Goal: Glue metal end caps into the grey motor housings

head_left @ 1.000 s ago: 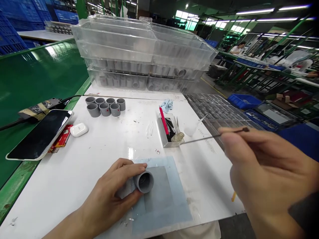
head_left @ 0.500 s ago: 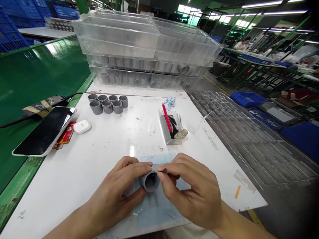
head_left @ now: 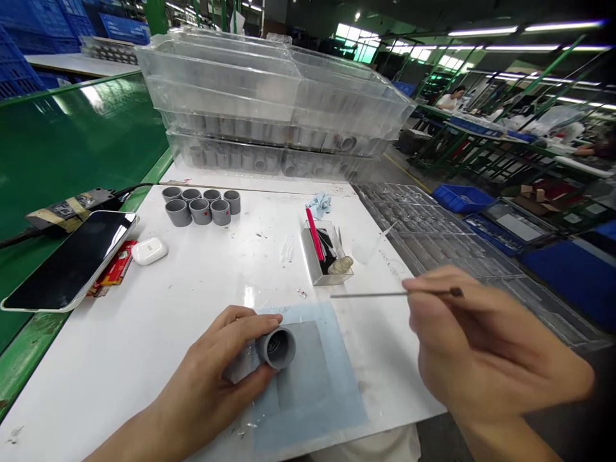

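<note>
My left hand is closed around a grey cylindrical cup, thumb below and fingers above, with its open end turned toward me. Something dark and ring-like shows inside the cup. My right hand, slightly blurred, pinches a thin metal rod with a small dark end; the rod points left and is apart from the cup. Beneath the cup lies a light blue sheet with a grey rectangle on it.
Several grey cups stand at the back left. A clear box holds a red strip and small tools. A phone and a white earbud case lie at left. Stacked clear trays rise behind. A person sits far right.
My right hand has moved right, away from the cup, and the rod now shows in full. The left hand still holds the cup. The whole view has shifted slightly.
</note>
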### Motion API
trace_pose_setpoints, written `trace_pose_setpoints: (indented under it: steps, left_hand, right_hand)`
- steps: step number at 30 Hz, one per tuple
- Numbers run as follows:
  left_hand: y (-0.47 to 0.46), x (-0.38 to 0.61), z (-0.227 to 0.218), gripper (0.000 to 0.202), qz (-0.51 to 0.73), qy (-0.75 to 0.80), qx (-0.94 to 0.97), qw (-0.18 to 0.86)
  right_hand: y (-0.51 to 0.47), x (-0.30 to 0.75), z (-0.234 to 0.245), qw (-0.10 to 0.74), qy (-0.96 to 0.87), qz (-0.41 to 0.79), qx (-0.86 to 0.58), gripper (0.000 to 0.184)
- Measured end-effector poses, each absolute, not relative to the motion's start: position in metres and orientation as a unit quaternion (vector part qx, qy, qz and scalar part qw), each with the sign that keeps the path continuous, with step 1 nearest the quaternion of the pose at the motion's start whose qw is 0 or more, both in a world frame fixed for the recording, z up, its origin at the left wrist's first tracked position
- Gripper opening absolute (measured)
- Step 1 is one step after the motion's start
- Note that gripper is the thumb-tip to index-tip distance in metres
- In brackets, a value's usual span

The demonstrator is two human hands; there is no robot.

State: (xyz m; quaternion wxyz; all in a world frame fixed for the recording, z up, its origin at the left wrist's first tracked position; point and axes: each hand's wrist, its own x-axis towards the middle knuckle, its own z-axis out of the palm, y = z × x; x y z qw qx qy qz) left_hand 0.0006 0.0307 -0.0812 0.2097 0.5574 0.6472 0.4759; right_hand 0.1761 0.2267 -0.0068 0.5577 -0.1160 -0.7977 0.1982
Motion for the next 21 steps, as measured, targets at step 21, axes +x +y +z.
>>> trace_pose_setpoints:
  steps: [21]
  left_hand:
    - [0.014, -0.024, -0.043, 0.052, 0.137, 0.754, 0.641, 0.045]
  right_hand:
    - [0.284, 0.171, -0.029, 0.411, -0.873, 0.146, -0.217, 0.011]
